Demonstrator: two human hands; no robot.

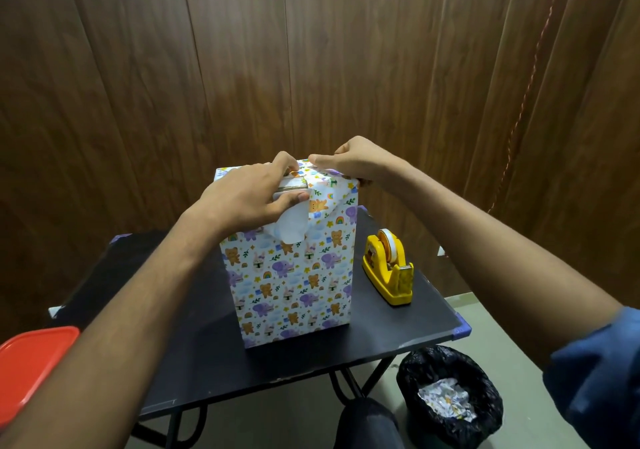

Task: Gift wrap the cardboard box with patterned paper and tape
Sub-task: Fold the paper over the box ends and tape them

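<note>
Left hand (247,197): fingers and thumb curled over the box top, pinching a loose paper flap (294,223) whose white underside hangs down. Right hand (356,162): fingers curled, gripping folded paper at the top's 1 o'clock corner. The wrapped box (294,285) stands upright at the centre of the black table (194,372). Yellow tape dispenser (389,268) sits at 3 o'clock, just beside the box. Lined bin (450,396) at 5 o'clock, red lid (31,369) at 8 o'clock.

White animal-print paper (294,285), yellow tape dispenser (389,272), black table (194,362), red lid (31,369).

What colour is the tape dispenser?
Yellow: the tape dispenser shows best in the head view.
</note>
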